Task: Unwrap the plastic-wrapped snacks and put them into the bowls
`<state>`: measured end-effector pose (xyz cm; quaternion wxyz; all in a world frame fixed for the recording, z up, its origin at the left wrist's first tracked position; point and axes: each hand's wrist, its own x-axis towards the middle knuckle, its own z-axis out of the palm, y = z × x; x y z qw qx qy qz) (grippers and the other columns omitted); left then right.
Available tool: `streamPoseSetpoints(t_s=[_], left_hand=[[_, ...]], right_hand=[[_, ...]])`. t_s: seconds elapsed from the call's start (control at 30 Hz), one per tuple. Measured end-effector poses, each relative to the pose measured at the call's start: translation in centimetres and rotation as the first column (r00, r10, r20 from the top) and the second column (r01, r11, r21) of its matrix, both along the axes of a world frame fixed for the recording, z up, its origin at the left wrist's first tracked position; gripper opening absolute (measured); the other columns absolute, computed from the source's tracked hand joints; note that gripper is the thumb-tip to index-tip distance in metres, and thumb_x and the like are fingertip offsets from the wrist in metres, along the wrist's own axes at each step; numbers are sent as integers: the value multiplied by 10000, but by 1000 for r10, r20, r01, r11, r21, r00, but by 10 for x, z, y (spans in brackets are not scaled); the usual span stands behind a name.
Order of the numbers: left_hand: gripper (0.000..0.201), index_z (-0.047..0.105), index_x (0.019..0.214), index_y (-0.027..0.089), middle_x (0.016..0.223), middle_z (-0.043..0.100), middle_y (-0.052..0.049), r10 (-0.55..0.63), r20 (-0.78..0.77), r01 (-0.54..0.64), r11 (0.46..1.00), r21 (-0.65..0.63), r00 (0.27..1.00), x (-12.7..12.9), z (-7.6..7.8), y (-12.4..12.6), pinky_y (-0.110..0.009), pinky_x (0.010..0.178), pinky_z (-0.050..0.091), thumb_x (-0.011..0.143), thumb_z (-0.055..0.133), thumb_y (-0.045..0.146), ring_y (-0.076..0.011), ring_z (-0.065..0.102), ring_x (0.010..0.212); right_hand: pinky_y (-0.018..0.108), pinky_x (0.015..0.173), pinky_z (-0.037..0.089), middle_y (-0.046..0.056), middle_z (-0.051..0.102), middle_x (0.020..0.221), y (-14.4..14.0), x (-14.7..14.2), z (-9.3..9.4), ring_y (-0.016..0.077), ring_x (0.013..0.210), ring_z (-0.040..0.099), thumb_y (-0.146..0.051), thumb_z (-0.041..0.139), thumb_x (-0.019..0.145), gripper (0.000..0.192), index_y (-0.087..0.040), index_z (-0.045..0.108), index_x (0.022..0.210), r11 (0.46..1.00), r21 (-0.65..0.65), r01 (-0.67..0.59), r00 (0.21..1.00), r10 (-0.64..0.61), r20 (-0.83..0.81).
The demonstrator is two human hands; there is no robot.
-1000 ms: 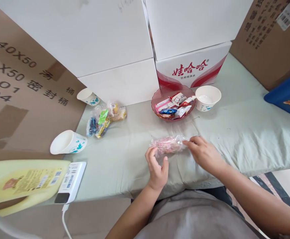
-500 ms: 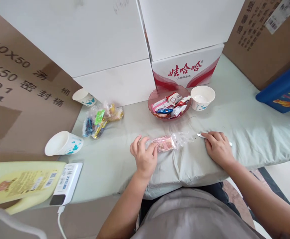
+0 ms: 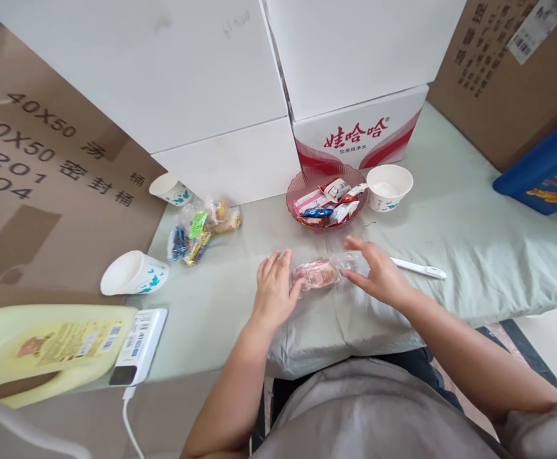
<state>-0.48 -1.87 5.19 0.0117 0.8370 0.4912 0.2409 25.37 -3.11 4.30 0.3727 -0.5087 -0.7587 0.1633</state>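
A clear plastic bag with pink snacks [image 3: 317, 273] lies on the pale green cloth [image 3: 450, 229] in front of me. My left hand [image 3: 274, 290] rests flat at the bag's left end, thumb touching it, fingers spread. My right hand [image 3: 376, 271] is at the bag's right end with fingers apart, touching the loose plastic. A white pen-like stick [image 3: 419, 268] lies on the cloth just right of my right hand. Behind the bag stands a red glass dish [image 3: 302, 183] filled with wrapped snacks.
A white paper bowl [image 3: 389, 187] sits right of the dish. A second bag of snacks [image 3: 201, 228] and two paper cups [image 3: 134, 274] [image 3: 169, 189] lie at left. White boxes [image 3: 221, 95], a red-printed carton [image 3: 359, 131], cardboard, a yellow jug [image 3: 43, 347] and a blue box [image 3: 543, 172] ring the surface.
My right hand let go of the white stick, which now lies on the cloth, and came back left to the bag. My left hand opened flat beside the bag.
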Motion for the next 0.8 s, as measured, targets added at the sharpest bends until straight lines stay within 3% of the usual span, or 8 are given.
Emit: streamPoseSetpoints(t_s=[0.17, 0.3, 0.33, 0.4, 0.5, 0.57, 0.67, 0.8], left_hand=[[255, 687, 1051, 241, 885, 724, -32, -271, -51, 250, 934, -255, 961, -20, 16, -25, -474, 1061, 415, 892, 504, 163, -194, 669, 917], [199, 690, 1032, 261, 819, 724, 24, -501, 135, 439, 561, -702, 855, -29, 42, -58, -241, 701, 539, 858, 603, 223, -132, 677, 731], [183, 687, 1028, 261, 838, 727, 24, -495, 185, 463, 528, -712, 849, -27, 46, -60, -233, 697, 538, 868, 604, 235, -129, 681, 747], [189, 678, 1040, 243, 933, 731, -13, -438, 235, 487, 654, -579, 868, -17, 47, -56, -275, 805, 544, 920, 533, 236, -151, 684, 868], [296, 619, 1196, 204, 1144, 690, -93, -399, 112, 414, 869, -269, 910, 10, 35, -47, -421, 1003, 480, 952, 453, 225, -227, 623, 1113], [338, 580, 1256, 177, 1170, 674, -120, -415, -83, 387, 892, -232, 906, 28, 23, -49, -469, 1001, 475, 935, 495, 245, -271, 608, 1139], [227, 643, 1087, 144, 985, 695, -128, -312, -363, 189, 923, -336, 878, 42, 10, -65, -386, 711, 560, 914, 525, 231, -260, 693, 818], [224, 646, 941, 141, 700, 664, -86, -164, -523, -66, 917, -393, 836, 39, 7, -81, -320, 472, 481, 949, 435, 215, -230, 641, 514]], right_hand=[[372, 825, 502, 75, 696, 914, -22, 13, 8, 198, 900, 633, -118, 404, 909, 323, -210, 656, 1089, 943, -67, -326, 939, 331, 92], [334, 814, 476, 44, 668, 827, -51, 30, 14, 175, 866, 611, -67, 431, 849, 307, -217, 688, 925, 842, -273, -466, 847, 513, 137], [333, 809, 468, 37, 662, 809, -54, 31, 14, 176, 853, 607, -99, 462, 858, 256, -217, 685, 901, 823, -321, -469, 833, 533, 148], [341, 799, 456, 37, 654, 798, -54, 27, 15, 186, 827, 599, -249, 547, 889, 135, -210, 676, 886, 809, -364, -461, 823, 543, 164], [319, 740, 444, 54, 641, 801, -46, 13, 13, 187, 787, 590, -442, 505, 945, 303, -190, 660, 880, 838, -358, -412, 850, 494, 180], [294, 697, 437, 65, 637, 828, -41, 5, 7, 177, 765, 595, -390, 404, 995, 338, -178, 644, 885, 870, -372, -324, 876, 424, 229], [278, 672, 437, 77, 652, 923, -40, -2, -4, 167, 751, 627, -261, 374, 991, 280, -173, 633, 932, 896, -410, -167, 886, 320, 337], [283, 650, 452, 92, 709, 935, -38, -5, -12, 198, 763, 677, -210, 370, 972, 330, -163, 563, 1235, 901, -432, 42, 872, 179, 456]])
